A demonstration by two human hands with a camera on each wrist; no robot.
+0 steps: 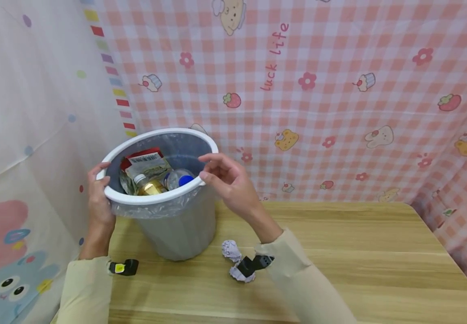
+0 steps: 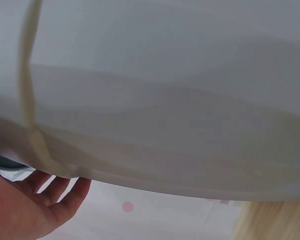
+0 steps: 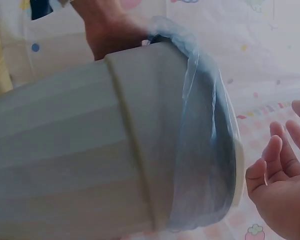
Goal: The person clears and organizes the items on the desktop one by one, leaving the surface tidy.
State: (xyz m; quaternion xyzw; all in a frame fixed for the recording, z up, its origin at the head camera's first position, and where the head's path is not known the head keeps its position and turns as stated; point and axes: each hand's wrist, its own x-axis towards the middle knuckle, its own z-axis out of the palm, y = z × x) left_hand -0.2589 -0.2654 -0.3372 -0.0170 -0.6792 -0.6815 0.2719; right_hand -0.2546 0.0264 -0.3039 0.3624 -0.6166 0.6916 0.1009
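Observation:
A grey trash can point(image 1: 181, 231) with a white rim point(image 1: 164, 196) and a clear plastic liner point(image 1: 152, 210) stands at the left of the table. My left hand point(image 1: 101, 200) grips the rim's left side, its thumb curled over the edge. By the right side of the rim is my right hand point(image 1: 233, 184), fingers loosely bent and holding nothing; the right wrist view shows a small gap to the rim. Inside lie a bottle with yellow contents point(image 1: 151, 187), a clear bottle with a blue cap point(image 1: 186, 180) and a red packet with a barcode point(image 1: 146, 157).
Two crumpled paper balls, one farther back point(image 1: 231, 249) and one nearer point(image 1: 242, 274), lie on the wooden table point(image 1: 339, 252) right of the can, the nearer partly hidden by the right wrist camera. A checked pink cloth point(image 1: 339, 112) hangs behind, and a pale printed cloth point(image 1: 35, 135) hangs at left.

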